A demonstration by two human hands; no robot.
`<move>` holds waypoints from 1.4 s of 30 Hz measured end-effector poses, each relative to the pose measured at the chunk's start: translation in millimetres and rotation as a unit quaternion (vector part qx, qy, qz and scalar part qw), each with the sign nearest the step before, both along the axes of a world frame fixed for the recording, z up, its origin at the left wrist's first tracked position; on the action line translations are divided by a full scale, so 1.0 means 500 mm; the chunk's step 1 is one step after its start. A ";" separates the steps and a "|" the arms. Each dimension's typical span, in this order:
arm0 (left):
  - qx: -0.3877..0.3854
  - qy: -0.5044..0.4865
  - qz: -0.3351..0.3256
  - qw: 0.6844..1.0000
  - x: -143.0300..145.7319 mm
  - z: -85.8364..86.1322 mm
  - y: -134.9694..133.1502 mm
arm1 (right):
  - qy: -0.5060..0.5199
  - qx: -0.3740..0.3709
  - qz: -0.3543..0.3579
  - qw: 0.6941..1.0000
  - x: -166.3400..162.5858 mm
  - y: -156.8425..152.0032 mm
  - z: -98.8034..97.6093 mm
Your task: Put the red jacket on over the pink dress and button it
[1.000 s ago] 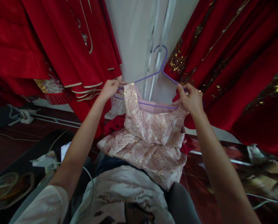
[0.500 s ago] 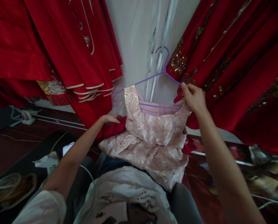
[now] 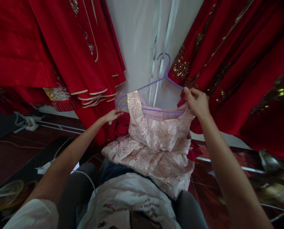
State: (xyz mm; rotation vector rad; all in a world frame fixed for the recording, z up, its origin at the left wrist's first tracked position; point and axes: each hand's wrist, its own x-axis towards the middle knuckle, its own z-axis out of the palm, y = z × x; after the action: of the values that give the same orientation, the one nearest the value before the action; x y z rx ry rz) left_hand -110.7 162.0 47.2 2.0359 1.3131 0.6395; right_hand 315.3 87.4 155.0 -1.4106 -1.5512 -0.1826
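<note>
A sleeveless pink brocade dress (image 3: pixel 159 133) with gold threads lies over my lap, its neckline facing away from me. A purple clothes hanger (image 3: pixel 153 83) runs through its shoulders, hook upward. At the hanger's right end, my right hand (image 3: pixel 198 102) is closed around the hanger arm and the dress's right strap. My left hand (image 3: pixel 112 115) is to the left of the dress, its fingertips pinching the upper edge of a piece of red fabric (image 3: pixel 121 124). This fabric sticks out from behind the dress; more red shows on its right side.
Red garments with pale trim (image 3: pixel 84 57) hang at left, and gold-sequined red garments (image 3: pixel 227 73) at right. Between them stands a white panel (image 3: pixel 134 38). A dark bench (image 3: pixel 34 171) with cables is left of me. Blurred items (image 3: pixel 275 178) lie on the floor at right.
My left hand has moved up and slightly left, raising the edge of the red fabric. My right hand keeps its hold, and the dress and hanger sit slightly lower in view.
</note>
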 end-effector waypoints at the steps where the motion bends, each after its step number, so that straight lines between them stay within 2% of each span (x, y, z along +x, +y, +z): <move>1: 0.039 -0.039 0.020 0.998 0.009 0.026 0.010 | -0.001 0.005 -0.003 1.000 0.001 0.000 0.000; 5: 0.090 -0.155 0.057 0.982 0.060 0.173 0.027 | -0.029 0.031 -0.052 0.998 0.003 -0.013 0.006; 8: 0.114 -0.166 0.083 0.976 0.102 0.275 0.000 | -0.060 0.055 -0.108 0.991 -0.009 -0.028 0.013; 10: 0.160 -0.137 0.086 0.974 0.134 0.315 -0.029 | -0.074 0.063 -0.132 0.986 -0.025 -0.037 0.015; 12: 0.216 -0.113 0.074 0.967 0.175 0.332 -0.057 | -0.080 0.068 -0.140 0.985 -0.044 -0.046 0.017; 17: 0.339 -0.090 0.046 0.935 0.311 0.333 -0.097 | -0.069 0.078 -0.140 0.985 -0.079 -0.068 0.014; 21: 0.370 -0.069 0.012 0.926 0.382 0.301 -0.112 | -0.056 0.064 -0.132 0.988 -0.084 -0.072 0.003; 24: 0.349 -0.050 0.003 0.936 0.374 0.246 -0.118 | -0.061 0.031 -0.103 0.992 -0.088 -0.061 -0.008; 27: 0.325 -0.044 0.023 0.944 0.333 0.200 -0.123 | -0.064 -0.006 -0.055 0.996 -0.089 -0.037 -0.010; 29: 0.319 -0.033 0.033 0.947 0.306 0.193 -0.127 | -0.045 -0.047 -0.002 0.998 -0.076 -0.015 -0.001; 32: 0.329 0.005 0.041 0.944 0.279 0.216 -0.124 | 0.001 -0.132 0.058 0.990 -0.032 0.016 0.029; 34: 0.355 0.037 0.039 0.933 0.268 0.240 -0.108 | 0.023 -0.213 0.102 0.971 -0.002 0.031 0.056; 38: 0.396 0.069 0.022 0.915 0.254 0.266 -0.039 | -0.031 -0.363 0.233 0.901 0.019 0.056 0.096; 42: 0.313 0.068 -0.044 0.946 0.255 0.247 0.020 | -0.099 -0.432 0.331 0.833 -0.005 0.083 0.098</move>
State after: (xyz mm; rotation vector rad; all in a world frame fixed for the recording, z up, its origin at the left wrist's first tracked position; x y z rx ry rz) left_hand 17.0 172.0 171.0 2.6689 1.1792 0.9829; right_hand 312.9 129.1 204.1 -1.3988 -2.3562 0.9360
